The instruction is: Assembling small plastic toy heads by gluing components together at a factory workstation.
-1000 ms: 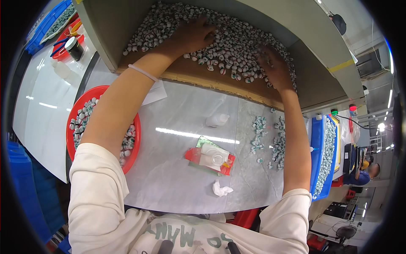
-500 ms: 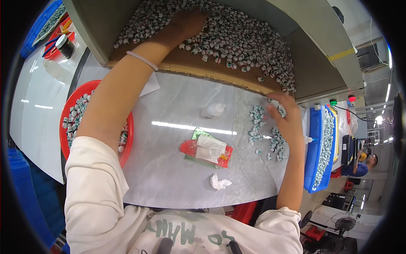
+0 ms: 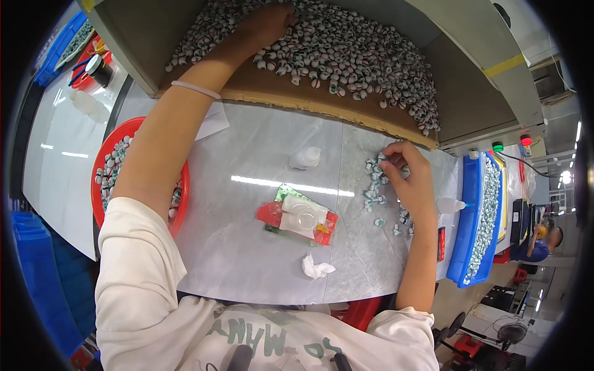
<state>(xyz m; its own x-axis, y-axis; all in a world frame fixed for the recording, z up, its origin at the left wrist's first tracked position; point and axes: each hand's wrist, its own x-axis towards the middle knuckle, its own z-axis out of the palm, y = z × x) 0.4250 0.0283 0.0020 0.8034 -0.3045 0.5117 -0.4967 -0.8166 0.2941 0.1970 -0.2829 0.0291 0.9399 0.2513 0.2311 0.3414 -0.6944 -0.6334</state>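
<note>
White, rounded pieces (image 3: pixel 334 59) with red and dark markings are heaped in the grey box (image 3: pixel 473 96) at the far side of your worktop (image 3: pixel 247 266). Your left hand (image 3: pixel 267 26) reaches into the far left part of that heap, its fingers curled downward; you cannot tell from here whether they grip a piece.

Your right hand (image 3: pixel 405 173) is over the right part of the worktop, just in front of the box, among small green-and-white parts (image 3: pixel 372 191). Its thumb and forefinger stand either side of one part, though whether they pinch it cannot be told.

On your left, partly behind your forearm, a red basin (image 3: pixel 184 204) holds more white pieces. Between your arms are a white bottle (image 3: pixel 305 158), then nearer you a red-and-green packet (image 3: pixel 269 213) with a clear round object (image 3: pixel 306 217) on it, and nearest, a crumpled white tissue (image 3: pixel 318 267).

Right of your right forearm are a blue-tipped bottle (image 3: pixel 447 205) and a blue tray (image 3: pixel 458 266) full of small pale-green parts.
</note>
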